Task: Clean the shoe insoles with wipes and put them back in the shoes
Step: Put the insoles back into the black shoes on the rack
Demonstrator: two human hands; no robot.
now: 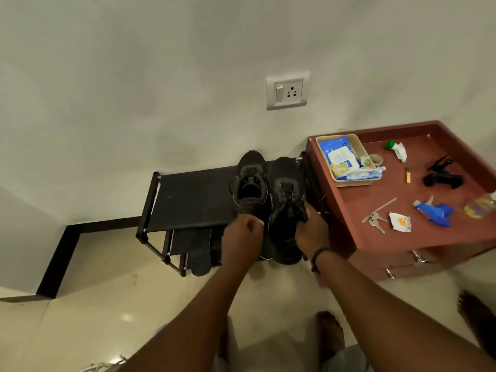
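Note:
Two black shoes stand on a black shoe rack. The left shoe sits further back with its opening empty and dark. The right shoe overhangs the rack's front edge. My right hand grips its right side near the laces. My left hand has its fingers curled against the shoe's left edge by the heel. A dark insole leans upright against the rack's lower shelf. A blue pack of wipes lies in a beige basket on the red-brown cabinet.
The red-brown cabinet stands right of the rack and carries keys, a blue spray head, a black clip and small wrappers. A wall socket is above the rack. My bare feet stand on the tiled floor.

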